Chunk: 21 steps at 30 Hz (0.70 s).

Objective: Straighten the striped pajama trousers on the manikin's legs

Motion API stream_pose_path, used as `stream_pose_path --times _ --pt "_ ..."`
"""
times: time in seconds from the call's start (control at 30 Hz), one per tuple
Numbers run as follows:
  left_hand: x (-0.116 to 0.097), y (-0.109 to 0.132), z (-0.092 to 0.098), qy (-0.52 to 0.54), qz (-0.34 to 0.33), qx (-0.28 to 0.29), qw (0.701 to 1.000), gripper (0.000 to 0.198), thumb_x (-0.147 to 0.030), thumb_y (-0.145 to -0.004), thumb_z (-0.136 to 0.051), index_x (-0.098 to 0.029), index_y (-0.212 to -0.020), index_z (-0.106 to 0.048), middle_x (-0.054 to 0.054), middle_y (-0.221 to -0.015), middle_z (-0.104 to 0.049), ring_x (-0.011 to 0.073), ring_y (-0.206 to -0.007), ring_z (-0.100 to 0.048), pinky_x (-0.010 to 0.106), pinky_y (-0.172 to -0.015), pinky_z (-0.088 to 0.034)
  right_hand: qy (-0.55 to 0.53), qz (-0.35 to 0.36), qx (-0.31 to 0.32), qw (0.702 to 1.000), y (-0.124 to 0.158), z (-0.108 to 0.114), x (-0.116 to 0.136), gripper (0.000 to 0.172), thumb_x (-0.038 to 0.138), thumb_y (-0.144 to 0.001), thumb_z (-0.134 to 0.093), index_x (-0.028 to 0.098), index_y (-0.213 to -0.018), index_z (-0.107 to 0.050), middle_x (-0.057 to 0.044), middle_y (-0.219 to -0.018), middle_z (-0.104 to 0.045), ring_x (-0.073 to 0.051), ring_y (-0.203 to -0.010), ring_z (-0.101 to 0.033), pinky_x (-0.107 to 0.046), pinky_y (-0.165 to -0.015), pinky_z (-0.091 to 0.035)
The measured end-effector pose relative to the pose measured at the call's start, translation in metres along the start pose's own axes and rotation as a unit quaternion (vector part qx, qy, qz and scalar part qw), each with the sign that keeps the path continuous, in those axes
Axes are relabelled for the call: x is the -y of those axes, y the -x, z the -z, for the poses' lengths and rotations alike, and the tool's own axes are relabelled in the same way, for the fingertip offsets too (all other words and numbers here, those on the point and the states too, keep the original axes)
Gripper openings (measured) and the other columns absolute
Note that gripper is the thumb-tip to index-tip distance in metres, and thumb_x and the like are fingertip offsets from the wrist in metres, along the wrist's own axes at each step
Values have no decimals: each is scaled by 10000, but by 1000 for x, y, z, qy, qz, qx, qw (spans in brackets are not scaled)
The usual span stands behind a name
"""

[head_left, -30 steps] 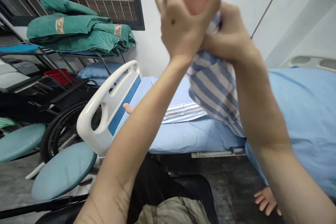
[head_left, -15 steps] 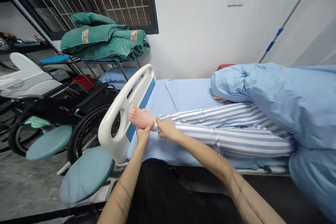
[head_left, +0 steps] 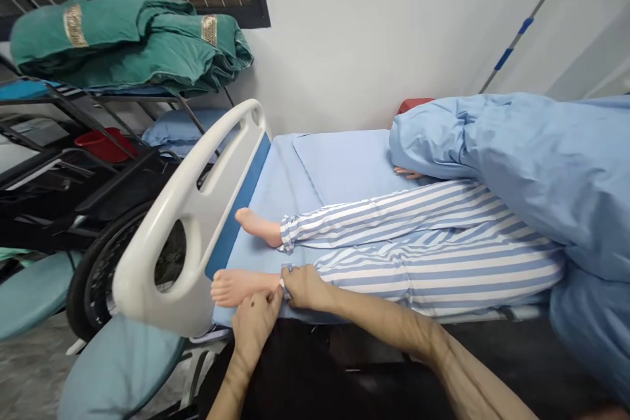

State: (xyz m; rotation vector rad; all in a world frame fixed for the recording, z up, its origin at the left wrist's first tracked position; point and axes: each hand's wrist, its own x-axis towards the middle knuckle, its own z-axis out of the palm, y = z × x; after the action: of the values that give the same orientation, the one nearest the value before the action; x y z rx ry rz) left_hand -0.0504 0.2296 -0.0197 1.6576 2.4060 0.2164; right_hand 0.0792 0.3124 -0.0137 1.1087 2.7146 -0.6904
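Striped trousers, head view: blue and white, stretched out from centre toward 4 o'clock, worn on two legs lying on the light-blue sheet. Your right hand, at 6 o'clock, has fingers curled over the near ankle, pinching trouser cloth there. Your left hand, at 7 o'clock, is just beside it, thumb and forefinger drawn close at the ankle; cannot tell whether they nip the cloth too. Near foot, between 7 and 8, bare, toes toward the white footboard at about 8:30. Far foot, at 8 o'clock, also bare, cloth ruffled around its ankle, apart from your hands. Blue cover at 3 o'clock, over the trousers' upper end. Green bundle at 10; round stool at 8, near the footboard
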Motion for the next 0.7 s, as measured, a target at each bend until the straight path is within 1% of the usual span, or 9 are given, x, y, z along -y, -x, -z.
stream_pose_path --times 0.07,0.1,0.2,0.27,0.33,0.4,0.5,0.6,0.7 --pt "-24 -6 9 -5 -11 -21 1000 342 -443 -848 -446 -218 -669 -632 75 -677 -656 244 -729 -635 314 -661 -434 -63 34 38 997 3 10 -10 452 418 -691 -630 305 -1125 -573 -38 -1103 -712 -276 -956 -675 -338 -708 -500" --pt "-39 -15 13 13 -38 -34 999 318 -422 -856 -433 -223 -692 -620 63 -718 -662 233 -760 -635 312 -696 -443 -97 53 48 993 5 18 -20 373 392 -702 -627 310 -1065 -614 -5 -1067 -723 -255 -945 -675 -304 -704 -499" --pt "-90 -61 13 99 -183 -68 976 206 -295 -846 -428 -222 -898 -613 56 -955 -676 204 -966 -617 295 -878 -446 -151 68 14 986 23 51 -68 187 308 -751 -577 242 -876 -699 2 -926 -740 -203 -876 -666 -237 -719 -481" --pt "-118 -96 4 103 -266 -68 956 313 -246 -798 -480 -200 -1092 -577 88 -1163 -629 208 -1145 -549 299 -993 -401 -162 14 -14 987 46 69 -111 194 246 -775 -527 185 -763 -711 -31 -811 -734 -175 -790 -658 -221 -708 -467" --pt "-135 -128 -8 44 -306 -32 950 497 -237 -737 -557 -176 -1229 -519 128 -1288 -567 242 -1232 -495 328 -1035 -370 -202 -84 -3 976 74 75 -153 226 180 -760 -505 154 -636 -692 -46 -676 -701 -150 -682 -643 -212 -658 -452" --pt "-135 -152 -18 -42 -300 22 953 606 -242 -696 -604 -158 -1285 -485 165 -1286 -569 283 -1198 -527 367 -1003 -387 -269 -188 0 945 100 71 -189 231 142 -725 -505 145 -551 -657 -49 -592 -661 -137 -599 -616 -220 -608 -436" --pt "-113 -172 -25 -148 -251 76 954 587 -286 -699 -600 -152 -1261 -498 172 -1163 -640 309 -1074 -604 393 -908 -426 -340 -260 -38 903 117 57 -229 222 151 -721 -486 143 -555 -634 -57 -578 -639 -130 -547 -578 -237 -569 -423" --pt "-91 -179 -20 -221 -209 85 949 467 -330 -726 -549 -163 -1161 -553 156 -1093 -677 311 -1035 -625 396 -879 -430 -336 -284 -21 898 109 48 -252 190 171 -719 -498 128 -566 -602 -59 -559 -607 -133 -505 -548 -246 -539 -419" --pt "-87 -183 -11 -254 -187 100 944 427 -336 -727 -509 -175 -1115 -584 148 -1088 -689 313 -1024 -635 389 -857 -439 -318 -287 -39 903 98 45 -258 106 204 -705 -570 117 -657 -608 -60 -627 -615 -161 -601 -581 -260 -603 -449"
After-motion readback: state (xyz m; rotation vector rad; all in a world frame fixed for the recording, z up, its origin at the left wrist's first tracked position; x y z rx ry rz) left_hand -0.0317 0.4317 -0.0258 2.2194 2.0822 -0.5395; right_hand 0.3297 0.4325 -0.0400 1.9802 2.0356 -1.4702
